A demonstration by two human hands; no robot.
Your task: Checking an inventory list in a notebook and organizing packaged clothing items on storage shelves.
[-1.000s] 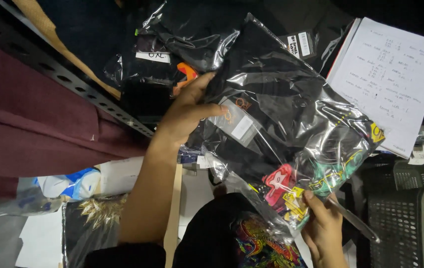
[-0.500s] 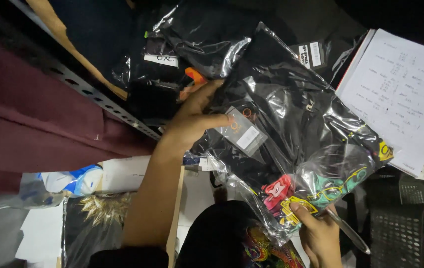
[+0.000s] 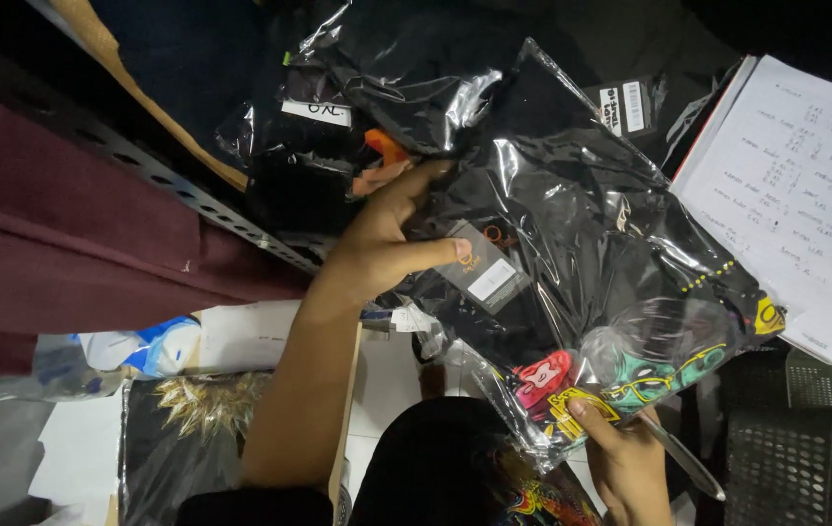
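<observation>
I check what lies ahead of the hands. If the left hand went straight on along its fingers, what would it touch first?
Probably the orange-marked packet in the stack of bagged black garments, just beyond the left hand fingertips; depth is unclear.
</observation>
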